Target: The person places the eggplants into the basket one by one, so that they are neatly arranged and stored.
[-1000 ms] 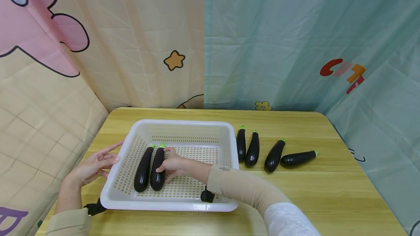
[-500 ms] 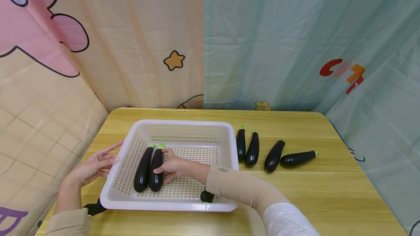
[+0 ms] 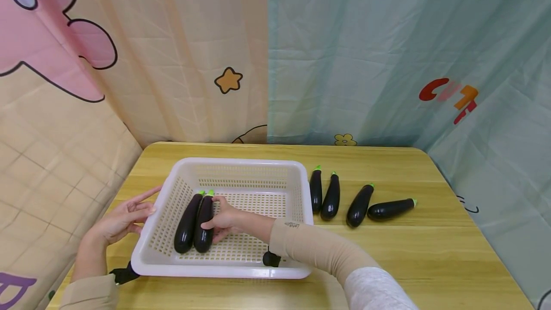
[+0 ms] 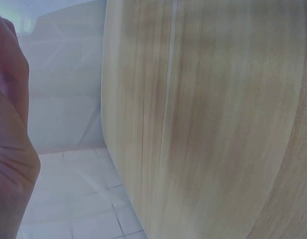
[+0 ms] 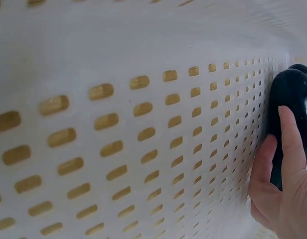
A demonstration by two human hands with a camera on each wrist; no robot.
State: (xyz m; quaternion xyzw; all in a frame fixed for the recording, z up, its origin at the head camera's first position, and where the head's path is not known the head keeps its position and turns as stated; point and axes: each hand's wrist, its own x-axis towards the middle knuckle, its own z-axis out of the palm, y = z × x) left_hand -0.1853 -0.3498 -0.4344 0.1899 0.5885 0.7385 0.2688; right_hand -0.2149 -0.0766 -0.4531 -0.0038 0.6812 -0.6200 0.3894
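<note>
A white plastic basket (image 3: 224, 271) with a perforated bottom stands on the wooden table. In it, toward the left, two glossy dark eggplants lie side by side with green stem ends pointing away. My right hand (image 3: 225, 220) grips the right eggplant (image 3: 203, 234), thumb on top and fingers along its right side. That eggplant touches or nearly touches the left eggplant (image 3: 185, 231). In the right wrist view, the thumb and fingers lie against the dark eggplant (image 5: 293, 92). My left hand (image 3: 122, 219) touches the basket's left rim, its fingers extended.
Right of the basket, several more eggplants lie on the table: two upright-pointing ones (image 3: 316, 191) near the rim, a slanted eggplant (image 3: 359, 205) and a sideways eggplant (image 3: 391, 209). Printed curtains (image 3: 344, 61) hang behind the wooden table (image 3: 387, 262).
The right hand has slid its eggplant a little to the left, narrowing the gap to the other eggplant. The left hand and the basket have stayed in place.
</note>
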